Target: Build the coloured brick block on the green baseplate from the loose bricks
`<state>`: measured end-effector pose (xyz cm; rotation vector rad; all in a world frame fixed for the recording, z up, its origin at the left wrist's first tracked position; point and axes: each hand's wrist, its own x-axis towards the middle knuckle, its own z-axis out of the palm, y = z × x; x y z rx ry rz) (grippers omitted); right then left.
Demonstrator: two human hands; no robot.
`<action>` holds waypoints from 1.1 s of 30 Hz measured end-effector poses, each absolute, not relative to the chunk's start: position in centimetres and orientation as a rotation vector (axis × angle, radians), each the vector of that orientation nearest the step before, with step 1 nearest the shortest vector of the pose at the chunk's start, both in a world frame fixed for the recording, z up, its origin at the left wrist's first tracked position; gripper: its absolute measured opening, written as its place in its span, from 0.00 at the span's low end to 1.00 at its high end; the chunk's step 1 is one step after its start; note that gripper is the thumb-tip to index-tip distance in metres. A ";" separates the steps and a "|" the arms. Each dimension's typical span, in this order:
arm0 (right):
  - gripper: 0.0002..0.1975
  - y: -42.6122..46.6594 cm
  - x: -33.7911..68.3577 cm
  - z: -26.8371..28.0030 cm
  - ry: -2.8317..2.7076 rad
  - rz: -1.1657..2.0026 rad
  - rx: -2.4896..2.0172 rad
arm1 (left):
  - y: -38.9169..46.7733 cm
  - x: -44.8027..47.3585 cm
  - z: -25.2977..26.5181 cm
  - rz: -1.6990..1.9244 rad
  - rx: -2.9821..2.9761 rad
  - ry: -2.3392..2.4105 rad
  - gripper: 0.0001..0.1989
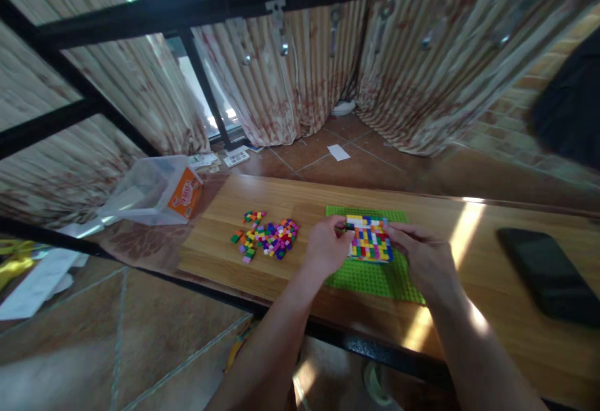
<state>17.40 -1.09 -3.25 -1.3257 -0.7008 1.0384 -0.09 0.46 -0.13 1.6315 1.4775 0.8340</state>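
Observation:
A many-coloured block of small toy bricks [370, 242] sits over a green studded baseplate [370, 283]; whether it is joined to the plate I cannot tell. At the block's left edge is my left hand [329, 245], thumb and forefinger closed in a pinch. Something small and dark shows by those fingertips, too small to make out. My right hand [424, 258] grips the block's right edge, thumb and fingers closed against its upper right corner. Left of the baseplate, loose toy bricks [276, 236] lie in a pile on the wooden table [281, 280].
A black phone-like slab [548, 273] lies at the table's right. On the left stands a clear plastic bin [154, 189] with an orange label. A dark metal bar [290, 2] crosses above, before striped curtains [281, 86]. White paper [338, 152] lies on the tiled floor.

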 end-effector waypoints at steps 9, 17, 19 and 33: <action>0.10 -1.5 17.8 -2.2 -0.560 0.917 -1.407 | 1.6 -3.3 0.1 0.810 1.772 1.694 0.13; 0.11 -1.6 17.9 -2.0 -0.546 0.929 -1.384 | 2.1 -9.2 0.2 0.444 2.029 2.032 0.20; 0.11 -1.6 17.9 -2.2 -0.568 0.923 -1.383 | 2.0 -9.4 -0.1 0.356 2.097 2.016 0.20; 0.10 -1.4 17.6 -2.1 -0.645 0.910 -1.392 | 2.3 -7.5 -1.0 0.302 2.157 2.116 0.13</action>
